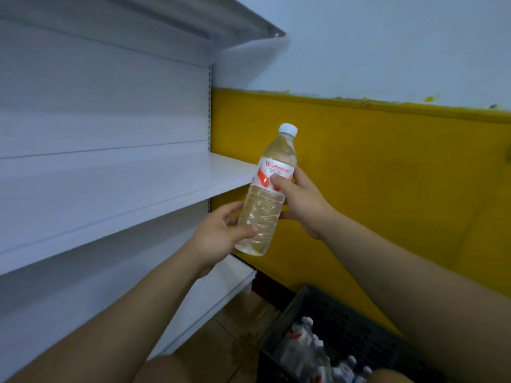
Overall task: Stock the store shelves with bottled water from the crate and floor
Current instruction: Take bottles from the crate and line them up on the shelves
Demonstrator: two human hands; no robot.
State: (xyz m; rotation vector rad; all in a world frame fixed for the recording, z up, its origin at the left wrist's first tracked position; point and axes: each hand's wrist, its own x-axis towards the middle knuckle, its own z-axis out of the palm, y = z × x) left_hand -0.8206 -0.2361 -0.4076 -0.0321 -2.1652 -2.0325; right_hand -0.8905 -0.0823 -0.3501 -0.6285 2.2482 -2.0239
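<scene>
A clear water bottle (269,172) with a white cap and a red and white label is held upright in the air, just off the right end of the white middle shelf (132,186). My left hand (221,236) grips its lower part. My right hand (301,200) grips it at the label, thumb across the front. Low at the right a black plastic crate (345,327) stands on the floor with several more bottles (307,346) inside.
The white shelving unit fills the left, with a top shelf (249,20) overhead and a lower shelf (221,288) near the floor. A yellow and white wall (387,167) stands behind. Tan floor tiles (240,333) show between the shelves and the crate.
</scene>
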